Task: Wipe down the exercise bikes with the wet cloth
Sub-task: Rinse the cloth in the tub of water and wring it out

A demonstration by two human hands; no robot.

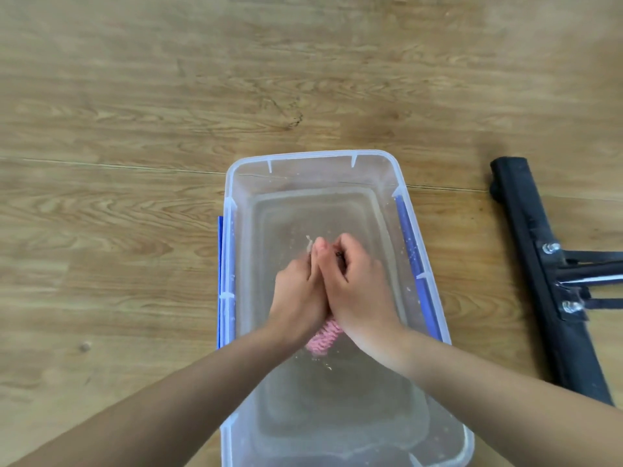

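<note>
A clear plastic tub with blue side clips stands on the wooden floor and holds shallow water. Above the water, my left hand and my right hand are pressed together, both gripping a pink cloth. Only the cloth's lower end shows below my palms, and a pale corner sticks out past my fingertips. A black metal foot bar of an exercise bike lies on the floor to the right of the tub.
Wooden floor stretches out to the left and beyond the tub. The bike's foot bar carries two bolts and black struts running off the right edge.
</note>
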